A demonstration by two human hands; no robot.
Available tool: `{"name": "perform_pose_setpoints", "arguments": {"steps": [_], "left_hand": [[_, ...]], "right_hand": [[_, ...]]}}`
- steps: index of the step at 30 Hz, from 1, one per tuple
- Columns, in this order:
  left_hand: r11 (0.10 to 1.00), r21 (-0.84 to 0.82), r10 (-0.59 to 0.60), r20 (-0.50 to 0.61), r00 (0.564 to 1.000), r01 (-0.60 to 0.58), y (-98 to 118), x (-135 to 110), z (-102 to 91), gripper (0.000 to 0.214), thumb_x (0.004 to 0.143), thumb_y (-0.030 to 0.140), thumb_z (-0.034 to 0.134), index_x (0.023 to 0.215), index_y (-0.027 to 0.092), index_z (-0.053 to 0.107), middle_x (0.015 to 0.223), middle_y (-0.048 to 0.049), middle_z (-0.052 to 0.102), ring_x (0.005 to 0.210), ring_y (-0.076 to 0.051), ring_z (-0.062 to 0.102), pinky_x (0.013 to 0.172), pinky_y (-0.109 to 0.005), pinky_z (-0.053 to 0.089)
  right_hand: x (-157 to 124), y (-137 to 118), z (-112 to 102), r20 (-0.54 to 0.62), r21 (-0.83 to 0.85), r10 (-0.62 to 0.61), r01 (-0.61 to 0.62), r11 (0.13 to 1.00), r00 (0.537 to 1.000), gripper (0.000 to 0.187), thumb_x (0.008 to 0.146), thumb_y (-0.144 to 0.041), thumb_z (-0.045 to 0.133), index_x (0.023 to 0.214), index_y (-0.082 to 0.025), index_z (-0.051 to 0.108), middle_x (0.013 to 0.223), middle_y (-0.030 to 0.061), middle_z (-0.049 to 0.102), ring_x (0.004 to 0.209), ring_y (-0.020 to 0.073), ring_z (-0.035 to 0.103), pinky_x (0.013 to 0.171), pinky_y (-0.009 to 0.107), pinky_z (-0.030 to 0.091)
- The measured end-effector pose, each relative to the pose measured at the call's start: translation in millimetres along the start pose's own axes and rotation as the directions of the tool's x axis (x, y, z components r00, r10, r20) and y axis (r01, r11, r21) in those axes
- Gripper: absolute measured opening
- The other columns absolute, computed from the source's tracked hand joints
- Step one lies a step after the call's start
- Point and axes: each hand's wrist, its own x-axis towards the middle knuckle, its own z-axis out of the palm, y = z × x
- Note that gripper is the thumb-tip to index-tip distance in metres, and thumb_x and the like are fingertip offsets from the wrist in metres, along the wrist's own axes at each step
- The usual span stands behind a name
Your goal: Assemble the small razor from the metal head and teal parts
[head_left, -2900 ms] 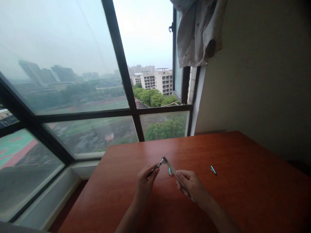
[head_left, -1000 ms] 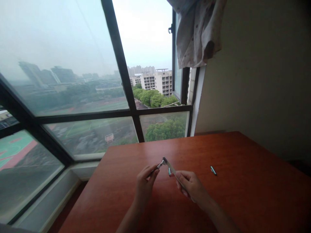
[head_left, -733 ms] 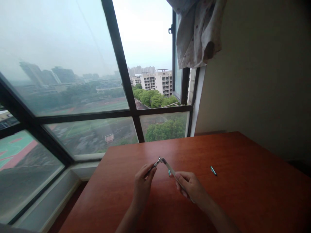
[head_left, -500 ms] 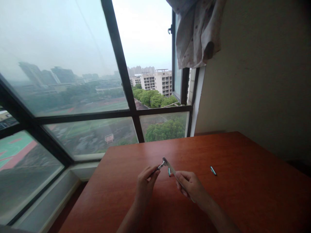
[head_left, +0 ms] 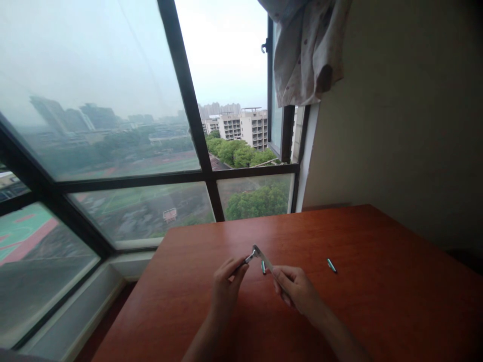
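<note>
Over the near middle of a red-brown wooden table (head_left: 377,301), both my hands hold small slim things whose tips meet. My left hand (head_left: 225,286) pinches a short dark metal piece (head_left: 247,259) between thumb and fingers. My right hand (head_left: 296,289) is closed round a thin grey rod-like tool (head_left: 264,260) that slants up and left to that piece. A small teal cylinder (head_left: 263,267) lies on the table just beyond my right fingers. A second teal cylinder (head_left: 331,265) lies further right.
A large dark-framed window (head_left: 188,125) fills the left and back, with a sill (head_left: 124,251) below the table's far left corner. A pale cloth (head_left: 307,50) hangs at the window's top right. A plain wall (head_left: 407,125) stands right of the table.
The joined tips dipped left and lower for a moment, then came back. Both hands keep their hold and sit almost where they were.
</note>
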Motion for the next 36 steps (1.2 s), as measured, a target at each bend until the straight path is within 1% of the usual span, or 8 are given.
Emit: {"name": "perform_pose_setpoints", "arguments": {"steps": [3, 10, 14, 17, 20, 23, 30, 36], "left_hand": [[1.000, 0.009, -0.005, 0.007, 1.000, 0.005, 0, -1, 0.5, 0.021, 0.083, 0.029, 0.061, 0.095, 0.017, 0.073, 0.082, -0.0064, 0.069, 0.074, -0.019, 0.062, 0.064, -0.024, 0.047], [0.998, 0.027, -0.060, -0.068, 0.996, 0.062, -10, -2, -1.6, 0.023, 0.083, 0.031, 0.061, 0.098, 0.017, 0.072, 0.089, -0.0074, 0.070, 0.081, -0.021, 0.063, 0.068, -0.026, 0.047], [0.997, 0.026, -0.073, -0.089, 0.993, 0.076, -14, -1, -3.2, 0.024, 0.082, 0.031, 0.062, 0.099, 0.017, 0.072, 0.090, -0.0072, 0.070, 0.082, -0.021, 0.063, 0.070, -0.026, 0.047], [0.997, 0.017, -0.080, -0.074, 0.994, 0.082, -14, -1, -2.9, 0.023, 0.082, 0.030, 0.062, 0.098, 0.016, 0.072, 0.090, -0.0074, 0.070, 0.083, -0.021, 0.063, 0.070, -0.026, 0.047], [0.998, 0.009, -0.069, -0.025, 0.997, 0.069, -11, 0, -1.0, 0.022, 0.083, 0.029, 0.061, 0.097, 0.017, 0.072, 0.089, -0.0071, 0.070, 0.080, -0.020, 0.062, 0.068, -0.025, 0.047], [0.998, 0.003, -0.056, 0.011, 0.998, 0.056, -10, 0, 0.5, 0.021, 0.083, 0.029, 0.061, 0.097, 0.017, 0.072, 0.087, -0.0066, 0.069, 0.078, -0.019, 0.062, 0.066, -0.024, 0.047], [0.997, 0.039, -0.067, -0.022, 0.998, 0.068, -12, -1, -0.9, 0.023, 0.083, 0.031, 0.061, 0.098, 0.017, 0.072, 0.086, -0.0066, 0.069, 0.077, -0.019, 0.061, 0.066, -0.025, 0.047], [0.997, 0.013, -0.080, -0.036, 0.996, 0.081, -12, -1, 0.9, 0.024, 0.081, 0.032, 0.062, 0.097, 0.018, 0.073, 0.089, -0.0074, 0.071, 0.079, -0.021, 0.063, 0.068, -0.026, 0.049]], "right_hand": [[0, -1, 0, -0.010, -0.016, -0.002, 0.002, 1.000, 1.000, 0.047, 0.086, -0.055, 0.048, 0.088, -0.011, 0.064, 0.053, -0.0046, 0.049, 0.032, 0.0041, 0.037, 0.031, 0.016, 0.022], [0, -3, 1, -0.028, -0.110, -0.033, 0.030, 0.993, 0.999, 0.045, 0.087, -0.052, 0.047, 0.081, -0.011, 0.064, 0.052, -0.0038, 0.049, 0.035, 0.0056, 0.039, 0.034, 0.017, 0.024], [0, -4, -4, -0.084, -0.204, -0.091, 0.072, 0.976, 0.992, 0.042, 0.087, -0.048, 0.049, 0.093, -0.011, 0.068, 0.055, -0.0026, 0.051, 0.040, 0.0077, 0.041, 0.038, 0.019, 0.028], [1, -5, -7, -0.140, -0.303, -0.175, 0.126, 0.944, 0.975, 0.039, 0.087, -0.043, 0.051, 0.101, -0.011, 0.069, 0.060, -0.0004, 0.054, 0.051, 0.0113, 0.049, 0.047, 0.021, 0.035], [0, -8, -6, -0.116, -0.362, -0.215, 0.160, 0.918, 0.970, 0.037, 0.087, -0.041, 0.051, 0.099, -0.012, 0.071, 0.065, 0.0019, 0.059, 0.060, 0.0144, 0.053, 0.053, 0.022, 0.039], [-1, -10, -4, -0.085, -0.381, -0.222, 0.174, 0.908, 0.971, 0.035, 0.087, -0.041, 0.050, 0.093, -0.013, 0.072, 0.066, 0.0020, 0.059, 0.060, 0.0146, 0.053, 0.054, 0.022, 0.038], [-3, -11, -2, -0.055, -0.405, -0.221, 0.181, 0.896, 0.974, 0.035, 0.088, -0.039, 0.049, 0.098, -0.013, 0.071, 0.060, -0.0011, 0.053, 0.054, 0.0123, 0.047, 0.050, 0.021, 0.032], [-2, -12, -2, -0.081, -0.410, -0.229, 0.177, 0.895, 0.970, 0.037, 0.088, -0.040, 0.049, 0.096, -0.012, 0.071, 0.060, -0.0001, 0.054, 0.054, 0.0126, 0.047, 0.050, 0.022, 0.033]]}}
